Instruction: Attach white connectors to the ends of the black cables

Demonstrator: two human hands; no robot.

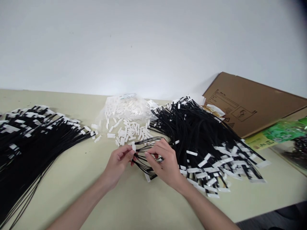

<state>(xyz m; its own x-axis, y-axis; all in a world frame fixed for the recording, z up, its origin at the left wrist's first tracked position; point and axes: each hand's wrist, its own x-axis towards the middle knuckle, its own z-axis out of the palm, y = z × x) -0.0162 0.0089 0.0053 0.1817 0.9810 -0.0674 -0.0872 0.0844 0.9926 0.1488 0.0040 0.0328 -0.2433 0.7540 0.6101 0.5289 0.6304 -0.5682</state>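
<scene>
My left hand pinches a small white plastic connector near the table's middle. My right hand is closed on a thin black cable, one of several that loop out from the big cable pile to its right. The two hands nearly touch, fingertips facing each other. Under the right hand lie more black cables with white tags.
A heap of black cables with white labels spreads to the right, another to the left. Loose white connectors spill from a clear bag. A flat cardboard box and green packaging sit at right. The table edge runs at lower right.
</scene>
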